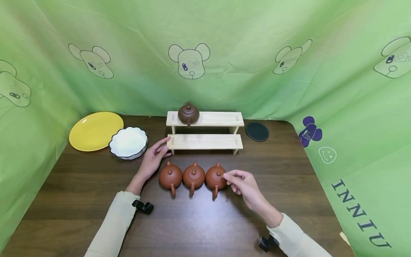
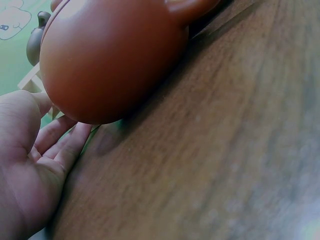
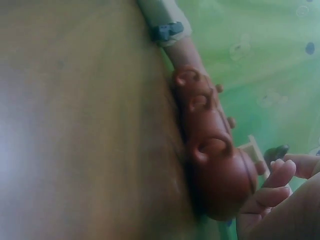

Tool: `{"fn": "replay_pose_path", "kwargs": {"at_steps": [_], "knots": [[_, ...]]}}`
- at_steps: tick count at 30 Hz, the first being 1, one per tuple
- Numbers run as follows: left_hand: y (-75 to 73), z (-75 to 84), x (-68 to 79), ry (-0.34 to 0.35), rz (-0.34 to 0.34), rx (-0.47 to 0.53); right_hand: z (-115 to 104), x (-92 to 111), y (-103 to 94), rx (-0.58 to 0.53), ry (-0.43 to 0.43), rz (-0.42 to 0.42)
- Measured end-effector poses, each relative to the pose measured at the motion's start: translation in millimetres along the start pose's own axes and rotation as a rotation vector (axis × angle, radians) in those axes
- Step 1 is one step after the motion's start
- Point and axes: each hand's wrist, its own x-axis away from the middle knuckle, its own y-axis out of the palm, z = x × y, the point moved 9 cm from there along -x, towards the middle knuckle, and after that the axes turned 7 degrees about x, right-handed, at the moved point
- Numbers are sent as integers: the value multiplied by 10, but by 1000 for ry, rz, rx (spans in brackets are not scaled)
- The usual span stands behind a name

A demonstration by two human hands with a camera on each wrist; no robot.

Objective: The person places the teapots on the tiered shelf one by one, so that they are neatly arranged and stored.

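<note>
Three reddish-brown clay teapots, left (image 1: 170,176), middle (image 1: 194,177) and right (image 1: 216,178), stand in a row, handles toward me. Behind them is a two-step wooden stand; its lower board (image 1: 205,141) is bare. My left hand (image 1: 152,160) holds the left end of that lower board, thumb above and the other fingers lower beside the leg. In the left wrist view a teapot (image 2: 115,60) partly hides the fingers (image 2: 60,142). My right hand (image 1: 245,187) is at the right teapot's side, fingers loosely bent, fingertips close to its lid knob; contact is unclear.
On the upper board (image 1: 218,119) sits a dark brown teapot (image 1: 188,114). To the left lie a yellow oval plate (image 1: 96,131) and a white scalloped bowl (image 1: 129,142). A dark round coaster (image 1: 257,131) is right of the stand. Green cloth (image 1: 224,82) encloses the table.
</note>
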Motion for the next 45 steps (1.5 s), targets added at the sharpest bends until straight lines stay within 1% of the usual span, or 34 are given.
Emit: {"fn": "replay_pose_path", "kwargs": {"at_steps": [10,19,23,27,30,34,45], "knots": [[-3,-14,5,-10,0,1,255,110,77,42,69,-75],[-14,-9,4,-15,-1,-5,337,191,224,93,72,-182],[-14,-12,11,-21,-1,-7,356,214,307,78,75,-217],[-8,-25,11,-24,-7,-11,389,248,397,32,108,-270],[-8,-28,6,-23,-7,-13,391,266,458,9,117,-306],[-11,-33,5,-22,-4,-6,380,271,495,15,103,-312],[-4,-28,-3,-2,-3,0,378,264,459,42,80,-264]]}}
